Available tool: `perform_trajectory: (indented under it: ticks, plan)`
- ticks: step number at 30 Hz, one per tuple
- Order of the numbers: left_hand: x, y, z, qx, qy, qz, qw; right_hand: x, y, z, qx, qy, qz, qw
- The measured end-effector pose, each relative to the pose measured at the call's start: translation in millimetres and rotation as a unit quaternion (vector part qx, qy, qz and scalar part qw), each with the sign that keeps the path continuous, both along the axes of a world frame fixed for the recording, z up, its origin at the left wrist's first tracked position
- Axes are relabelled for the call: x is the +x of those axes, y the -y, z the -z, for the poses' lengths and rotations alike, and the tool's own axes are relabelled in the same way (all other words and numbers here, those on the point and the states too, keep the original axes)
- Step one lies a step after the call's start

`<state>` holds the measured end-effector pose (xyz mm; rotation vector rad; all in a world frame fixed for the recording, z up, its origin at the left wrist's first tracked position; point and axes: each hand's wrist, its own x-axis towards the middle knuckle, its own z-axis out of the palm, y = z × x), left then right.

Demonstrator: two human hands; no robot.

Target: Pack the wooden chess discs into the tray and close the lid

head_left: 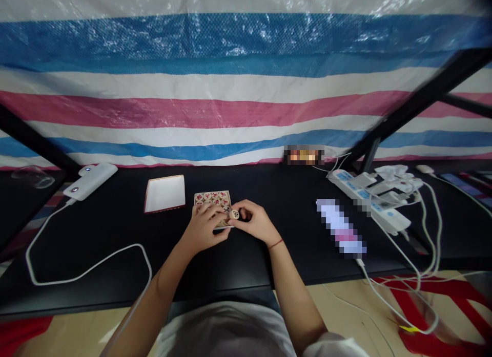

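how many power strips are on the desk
1. A white power strip lies at the right side of the black desk, crowded with plugs and cables; another could be hidden beneath those cables.

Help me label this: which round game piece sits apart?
The piece at the fingertips of the left hand; the others lie grouped flat by the right hand.

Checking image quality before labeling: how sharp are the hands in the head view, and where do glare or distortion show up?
In the head view, the hands and round game piece look slightly soft; glare glints off the plastic tarp; the wide lens bows the table edge; the black beam at upper right is blurred.
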<state>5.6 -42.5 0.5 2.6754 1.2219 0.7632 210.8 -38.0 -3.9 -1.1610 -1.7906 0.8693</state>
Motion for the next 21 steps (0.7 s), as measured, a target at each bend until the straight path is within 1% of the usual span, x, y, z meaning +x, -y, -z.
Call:
perform_trajectory:
  ticks: [3, 6, 11, 16, 19, 21]
  plan:
    - [-8, -2, -2.0, -0.023, 0.011, -0.010, 1.000, -3, 1, -0.3, 0.005, 0.029, -0.033, 0.999]
    - [-14, -4, -1.5, -0.043, 0.007, -0.014, 0.999, -5, 1, 0.1, 0.020, 0.058, -0.046, 0.997]
    - [-15, -5, 0.6, -0.048, 0.000, -0.011, 0.999, -6, 1, 1.3, 0.023, 0.050, -0.063, 0.996]
    - [-16, -9, 7.1, -0.055, -0.017, 0.009, 0.998, -6, 2, 0.8, 0.023, 0.052, -0.061, 0.996]
    - [-16, -11, 10.5, -0.054, -0.021, 0.005, 0.998, -6, 2, 0.8, 0.019, 0.062, -0.055, 0.996]
    - [-16, -13, 9.8, -0.049, -0.018, 0.001, 0.999, -6, 1, 1.1, 0.020, 0.068, -0.046, 0.996]
